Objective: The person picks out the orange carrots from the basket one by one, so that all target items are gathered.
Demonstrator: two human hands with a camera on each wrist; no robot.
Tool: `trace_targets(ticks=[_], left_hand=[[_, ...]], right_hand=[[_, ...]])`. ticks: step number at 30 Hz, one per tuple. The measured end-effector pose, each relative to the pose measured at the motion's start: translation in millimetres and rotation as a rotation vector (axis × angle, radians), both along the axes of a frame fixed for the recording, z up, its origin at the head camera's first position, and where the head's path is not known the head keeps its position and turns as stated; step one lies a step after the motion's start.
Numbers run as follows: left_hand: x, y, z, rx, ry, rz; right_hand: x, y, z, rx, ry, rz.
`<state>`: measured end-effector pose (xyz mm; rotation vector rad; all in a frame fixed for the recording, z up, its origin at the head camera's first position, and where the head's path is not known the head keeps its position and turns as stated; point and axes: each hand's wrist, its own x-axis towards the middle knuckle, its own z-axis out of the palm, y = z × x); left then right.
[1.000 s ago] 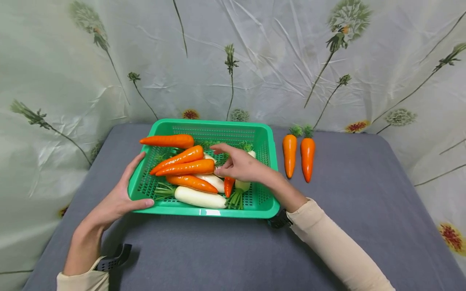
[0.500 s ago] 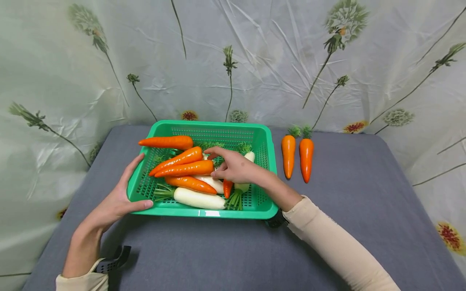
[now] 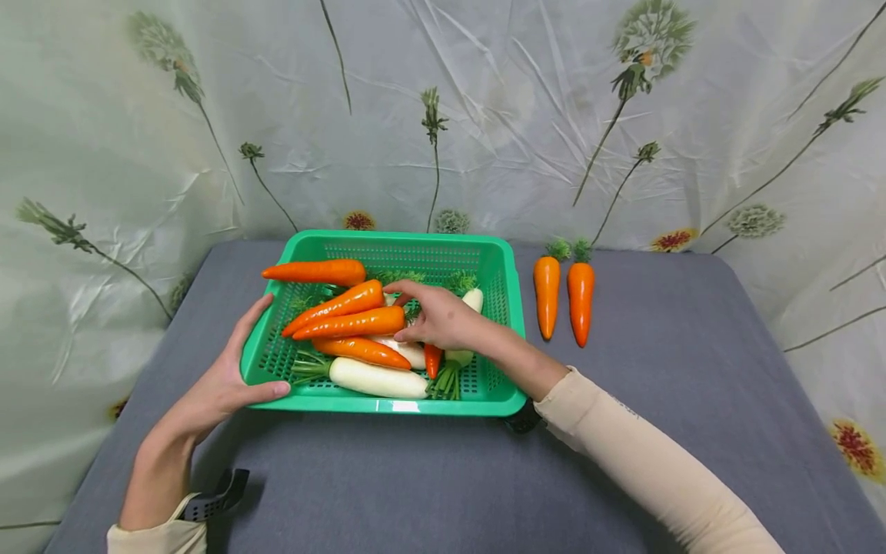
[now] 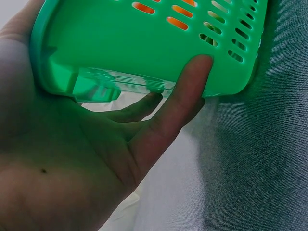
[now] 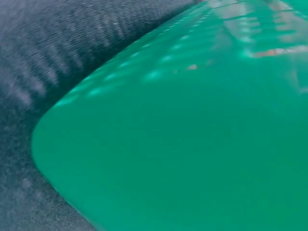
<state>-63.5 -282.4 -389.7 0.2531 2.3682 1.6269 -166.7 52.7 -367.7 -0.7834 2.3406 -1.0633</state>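
Observation:
My left hand (image 3: 224, 377) grips the left front corner of a green plastic basket (image 3: 443, 409), its thumb on the front rim. In the left wrist view, fingers (image 4: 195, 72) press the basket's slotted outer wall (image 4: 120, 43). Inside lie several orange carrots and white radishes. Over the basket my right hand (image 3: 443, 314) reaches in, thumb and forefinger apart, fingertips right at the thick end of a carrot (image 3: 349, 322). Another carrot (image 3: 339, 305) lies just above it. A white radish (image 3: 379, 378) rests along the basket's front. The right wrist view shows only basket wall (image 5: 168, 144) and cloth.
Two carrots (image 3: 547, 296) with green tops lie side by side on the grey cloth (image 3: 657, 346), right of the basket. One carrot (image 3: 318, 271) overhangs the basket's left side. A flower-printed curtain (image 3: 526, 115) hangs behind the table.
My right hand has moved left a little, bringing thumb and forefinger up to the carrots' thick ends. My left hand stays at the basket's corner.

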Motion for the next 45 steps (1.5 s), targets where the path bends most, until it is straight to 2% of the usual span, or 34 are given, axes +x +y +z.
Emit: trace_targets(ticks=[5,7,9,15,21,29,37,45], left_hand=[[0.5,-2.0,-2.0,0.019,0.01,0.004],[1.2,-2.0,-1.8,0.018,0.012,0.008],[1.3,-1.5,-1.4,0.02,0.014,0.007],[-0.7,-0.1,0.4,0.015,0.01,0.006],[-2.7,2.0,2.2,0.009,0.003,0.02],[-3.3,1.9,2.5,-0.003,0.004,0.027],[-2.3,1.1,-0.4,0.014,0.003,0.03],[-1.1,0.0,-2.4,0.024,-0.01,0.033]], right_hand=[[-0.9,-3,-3.2,0.035,0.14,0.004],[-0.1,-2,-3.2,0.033,0.161,0.005],[1.2,0,-2.0,0.015,0.12,-0.003],[1.5,10,2.2,-0.106,-0.094,-0.036],[-1.3,18,3.5,-0.219,-0.206,-0.02],[-3.7,22,2.8,-0.266,-0.113,-0.009],[-4.1,25,2.9,-0.311,-0.05,-0.109],[-1.6,33,6.8,-0.33,-0.037,-0.155]])
